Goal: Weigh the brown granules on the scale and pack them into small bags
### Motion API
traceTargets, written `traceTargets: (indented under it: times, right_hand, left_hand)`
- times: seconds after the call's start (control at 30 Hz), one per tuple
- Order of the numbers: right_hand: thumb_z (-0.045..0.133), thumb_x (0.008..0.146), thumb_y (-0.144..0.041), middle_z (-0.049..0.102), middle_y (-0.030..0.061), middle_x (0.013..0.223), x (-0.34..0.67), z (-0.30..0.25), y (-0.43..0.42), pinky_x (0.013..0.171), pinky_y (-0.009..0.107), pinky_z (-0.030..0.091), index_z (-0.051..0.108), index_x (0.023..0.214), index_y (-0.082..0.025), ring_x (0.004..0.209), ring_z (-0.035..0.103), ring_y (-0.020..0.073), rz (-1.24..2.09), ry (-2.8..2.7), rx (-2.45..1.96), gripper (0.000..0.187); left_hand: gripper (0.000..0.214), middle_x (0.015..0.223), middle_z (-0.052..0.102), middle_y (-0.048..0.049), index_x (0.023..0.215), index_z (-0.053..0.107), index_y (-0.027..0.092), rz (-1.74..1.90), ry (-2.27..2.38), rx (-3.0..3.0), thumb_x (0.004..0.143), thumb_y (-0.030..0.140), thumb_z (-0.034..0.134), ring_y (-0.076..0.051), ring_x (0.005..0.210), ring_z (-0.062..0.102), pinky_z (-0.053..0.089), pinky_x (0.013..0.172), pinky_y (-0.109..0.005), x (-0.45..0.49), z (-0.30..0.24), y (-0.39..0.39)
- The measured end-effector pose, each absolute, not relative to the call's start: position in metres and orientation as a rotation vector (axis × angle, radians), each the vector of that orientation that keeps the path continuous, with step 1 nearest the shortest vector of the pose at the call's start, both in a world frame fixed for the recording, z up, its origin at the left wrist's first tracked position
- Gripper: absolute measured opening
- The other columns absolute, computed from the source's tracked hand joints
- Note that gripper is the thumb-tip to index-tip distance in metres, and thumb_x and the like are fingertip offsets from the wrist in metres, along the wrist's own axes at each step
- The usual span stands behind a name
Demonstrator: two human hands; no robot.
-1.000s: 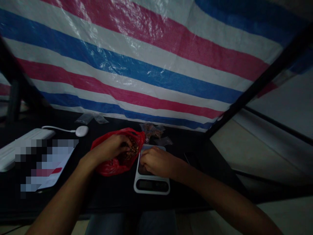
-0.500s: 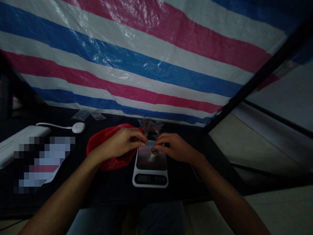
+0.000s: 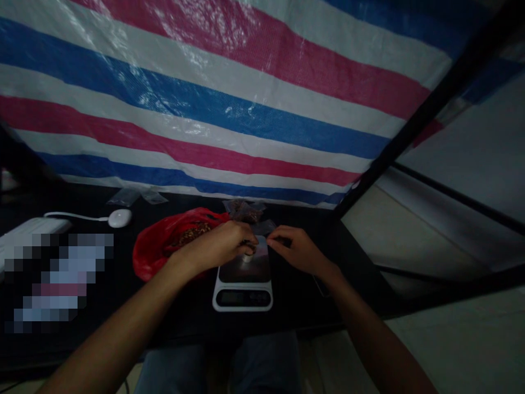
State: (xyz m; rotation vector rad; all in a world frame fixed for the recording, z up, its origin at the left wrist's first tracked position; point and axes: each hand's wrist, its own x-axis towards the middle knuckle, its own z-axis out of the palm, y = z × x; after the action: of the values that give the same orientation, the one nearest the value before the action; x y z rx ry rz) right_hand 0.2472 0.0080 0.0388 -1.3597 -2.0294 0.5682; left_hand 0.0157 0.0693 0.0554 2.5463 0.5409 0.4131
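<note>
Left hand moved from bag to over scale, fingers bunched; I can't tell on what. Right hand pinches a clear pouch just right of it.

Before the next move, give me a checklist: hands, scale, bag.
1. Scale flat on table: ok.
2. Display readable: cannot tell, too dark.
3. Red bag open beside scale, brown contents showing: ok.
4. Left hand over scale's back edge: ok.
5. Right hand beside it, fingers pinched: ok; what its grip holds: cannot tell.
6. Mouse apart from both hands: ok.
</note>
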Motion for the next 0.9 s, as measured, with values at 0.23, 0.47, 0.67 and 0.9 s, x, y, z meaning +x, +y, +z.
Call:
traceTargets:
  times: [0.23,0.47,0.67,0.9]
  right_hand:
    - [0.069,0.088,-0.017,0.073,0.0026,0.086,0.232,0.024,-0.003,0.068,0.025,0.048,0.075,0.094,-0.018,0.074,0.064,0.0140,0.697,-1.978,-1.357,0.009]
    - [0.073,0.086,-0.022,0.073,0.0016,0.084,0.227,0.014,-0.004,0.067,0.025,0.048,0.075,0.092,-0.018,0.072,0.064,0.0135,0.702,-1.897,-1.362,0.007]
    - [0.072,0.086,-0.021,0.074,0.0027,0.088,0.222,0.011,-0.004,0.070,0.026,0.048,0.077,0.093,-0.018,0.073,0.063,0.0130,0.679,-1.855,-1.329,0.009]
    - [0.072,0.085,-0.021,0.074,0.0029,0.089,0.217,0.010,-0.002,0.069,0.026,0.048,0.077,0.095,-0.019,0.074,0.063,0.0135,0.667,-1.824,-1.328,0.012]
  left_hand:
    - [0.019,0.103,0.077,-0.0043,0.105,0.076,0.020,0.429,0.481,2.512,0.092,0.013,0.064,-0.018,0.095,0.071,0.047,0.084,-0.025,0.014,0.052,0.067]
    - [0.027,0.110,0.076,-0.0048,0.113,0.074,0.022,0.508,0.512,2.459,0.090,0.012,0.065,-0.020,0.103,0.070,0.049,0.091,-0.028,0.012,0.047,0.065]
    - [0.032,0.116,0.074,-0.0065,0.118,0.070,0.021,0.614,0.561,2.357,0.087,0.013,0.068,-0.021,0.106,0.070,0.053,0.093,-0.031,0.011,0.040,0.064]
    - [0.030,0.117,0.072,-0.0065,0.118,0.069,0.021,0.695,0.552,2.266,0.088,0.016,0.068,-0.020,0.107,0.069,0.054,0.095,-0.031,0.006,0.034,0.063]
